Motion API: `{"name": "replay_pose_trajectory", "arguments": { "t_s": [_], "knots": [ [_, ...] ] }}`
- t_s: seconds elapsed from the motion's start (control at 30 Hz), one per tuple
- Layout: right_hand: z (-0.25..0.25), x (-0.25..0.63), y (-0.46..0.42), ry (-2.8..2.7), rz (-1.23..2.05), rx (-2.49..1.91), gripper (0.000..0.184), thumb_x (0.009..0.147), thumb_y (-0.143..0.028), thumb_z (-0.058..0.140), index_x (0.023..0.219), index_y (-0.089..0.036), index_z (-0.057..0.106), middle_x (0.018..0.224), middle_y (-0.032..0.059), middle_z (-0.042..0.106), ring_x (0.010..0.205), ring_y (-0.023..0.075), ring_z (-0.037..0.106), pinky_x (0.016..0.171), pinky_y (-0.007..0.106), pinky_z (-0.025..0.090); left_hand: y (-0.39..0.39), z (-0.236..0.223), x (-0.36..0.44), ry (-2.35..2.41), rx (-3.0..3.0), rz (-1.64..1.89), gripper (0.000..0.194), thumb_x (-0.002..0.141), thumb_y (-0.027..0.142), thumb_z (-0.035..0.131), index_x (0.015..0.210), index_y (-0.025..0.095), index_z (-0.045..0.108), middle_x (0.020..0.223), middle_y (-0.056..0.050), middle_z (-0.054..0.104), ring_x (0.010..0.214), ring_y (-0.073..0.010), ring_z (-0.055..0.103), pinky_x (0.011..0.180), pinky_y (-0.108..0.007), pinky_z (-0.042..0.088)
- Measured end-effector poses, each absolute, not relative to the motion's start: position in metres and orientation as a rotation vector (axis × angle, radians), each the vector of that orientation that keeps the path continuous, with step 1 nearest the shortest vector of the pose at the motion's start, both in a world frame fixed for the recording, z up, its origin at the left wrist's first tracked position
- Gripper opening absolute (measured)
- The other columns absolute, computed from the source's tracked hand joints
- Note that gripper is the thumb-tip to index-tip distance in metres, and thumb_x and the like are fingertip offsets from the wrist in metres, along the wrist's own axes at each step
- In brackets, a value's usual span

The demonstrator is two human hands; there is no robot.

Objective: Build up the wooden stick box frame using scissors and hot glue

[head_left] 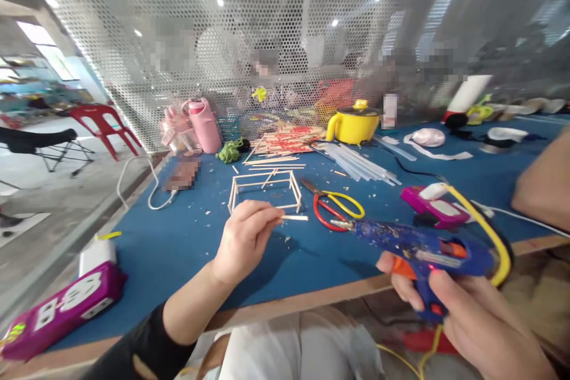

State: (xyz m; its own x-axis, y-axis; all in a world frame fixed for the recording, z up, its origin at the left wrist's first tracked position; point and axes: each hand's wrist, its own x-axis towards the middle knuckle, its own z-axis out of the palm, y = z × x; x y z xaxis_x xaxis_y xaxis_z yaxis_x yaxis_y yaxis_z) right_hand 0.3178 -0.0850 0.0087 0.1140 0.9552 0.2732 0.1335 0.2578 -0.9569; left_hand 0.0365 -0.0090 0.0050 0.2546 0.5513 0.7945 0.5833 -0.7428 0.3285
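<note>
My left hand (247,237) pinches a short wooden stick (295,218), whose free end points right. Just behind that hand stands a small box-shaped frame (291,190) built from thin sticks; my fingers hide part of its front. My right hand (467,314) is wrapped round the handle of a blue glue gun (401,243) with an orange trigger. Its metal nozzle points left toward the stick, with a gap between them. Scissors (341,208) with one red and one yellow handle lie on the blue table between the frame and the nozzle.
Behind the frame lie a pile of wooden sticks (289,141), clear glue sticks (360,163) and a yellow pot (356,126). A pink bottle (205,126) stands at back left. Purple power strips lie left (66,309) and right (434,206). Another person's arm (545,184) is at right.
</note>
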Motion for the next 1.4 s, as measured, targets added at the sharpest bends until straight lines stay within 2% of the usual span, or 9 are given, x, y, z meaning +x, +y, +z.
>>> {"name": "replay_pose_trajectory", "arguments": {
  "t_s": [0.1,0.3,0.47,0.63,0.8,0.97,1.13,1.4],
  "knots": [
    [0.012,0.298,-0.074,-1.395,0.863,-1.128,0.024,0.08,-0.048,0.051,0.082,-0.037,0.072,0.074,0.0068,0.069,0.046,0.0236,0.052,0.044,0.042,0.048,-0.005,0.001,0.03,-1.188,-2.405,-1.581,0.014,0.086,0.014,0.056,0.094,0.019,0.066,0.09,-0.006,0.067,0.083,-0.015,0.061,0.076,-0.027,0.051],
    [0.017,0.293,-0.069,-1.45,0.867,-1.104,0.021,0.081,-0.047,0.051,0.083,-0.037,0.069,0.073,0.0049,0.066,0.046,0.0222,0.052,0.044,0.039,0.048,-0.004,0.001,0.031,-1.199,-2.428,-1.569,0.014,0.085,0.014,0.057,0.094,0.019,0.067,0.09,-0.006,0.067,0.083,-0.0155,0.061,0.076,-0.029,0.05],
    [0.012,0.295,-0.067,-1.454,0.91,-1.125,0.02,0.081,-0.048,0.052,0.088,-0.039,0.068,0.083,0.0046,0.067,0.049,0.0232,0.053,0.046,0.041,0.05,-0.005,0.0,0.032,-1.215,-2.419,-1.568,0.014,0.086,0.015,0.056,0.094,0.02,0.067,0.09,-0.006,0.067,0.083,-0.0158,0.061,0.076,-0.03,0.05],
    [0.008,0.298,-0.068,-1.466,0.952,-1.095,0.022,0.083,-0.046,0.052,0.092,-0.034,0.068,0.087,0.0063,0.067,0.051,0.02,0.053,0.047,0.037,0.051,-0.004,-0.002,0.033,-1.193,-2.432,-1.557,0.014,0.086,0.014,0.056,0.094,0.02,0.067,0.09,-0.006,0.067,0.083,-0.0164,0.061,0.076,-0.03,0.05],
    [0.005,0.3,-0.068,-1.473,0.977,-1.067,0.025,0.088,-0.043,0.049,0.092,-0.026,0.067,0.082,0.0068,0.065,0.053,0.0151,0.052,0.05,0.029,0.049,-0.004,-0.002,0.034,-1.177,-2.448,-1.559,0.016,0.085,0.012,0.058,0.096,0.019,0.066,0.09,-0.006,0.066,0.083,-0.0157,0.061,0.076,-0.029,0.049],
    [0.005,0.3,-0.068,-1.46,0.996,-1.076,0.021,0.09,-0.038,0.049,0.089,-0.025,0.065,0.074,0.0031,0.064,0.056,0.0125,0.052,0.054,0.024,0.048,-0.004,-0.002,0.033,-1.139,-2.445,-1.566,0.016,0.083,0.011,0.059,0.095,0.019,0.066,0.09,-0.006,0.067,0.082,-0.0159,0.06,0.076,-0.03,0.048],
    [0.0,0.301,-0.068,-1.485,0.992,-1.088,0.021,0.091,-0.04,0.048,0.094,-0.025,0.063,0.073,0.0028,0.063,0.058,0.0135,0.053,0.054,0.024,0.048,-0.004,-0.003,0.034,-1.14,-2.453,-1.579,0.017,0.083,0.01,0.059,0.096,0.019,0.066,0.09,-0.006,0.066,0.083,-0.016,0.06,0.076,-0.03,0.048],
    [0.0,0.302,-0.066,-1.491,0.984,-1.099,0.022,0.091,-0.04,0.047,0.09,-0.024,0.061,0.069,0.0023,0.061,0.056,0.0126,0.051,0.053,0.024,0.046,-0.003,-0.002,0.033,-1.138,-2.463,-1.571,0.017,0.083,0.009,0.06,0.095,0.018,0.066,0.09,-0.006,0.066,0.083,-0.0154,0.06,0.077,-0.029,0.048]
  ]
}}
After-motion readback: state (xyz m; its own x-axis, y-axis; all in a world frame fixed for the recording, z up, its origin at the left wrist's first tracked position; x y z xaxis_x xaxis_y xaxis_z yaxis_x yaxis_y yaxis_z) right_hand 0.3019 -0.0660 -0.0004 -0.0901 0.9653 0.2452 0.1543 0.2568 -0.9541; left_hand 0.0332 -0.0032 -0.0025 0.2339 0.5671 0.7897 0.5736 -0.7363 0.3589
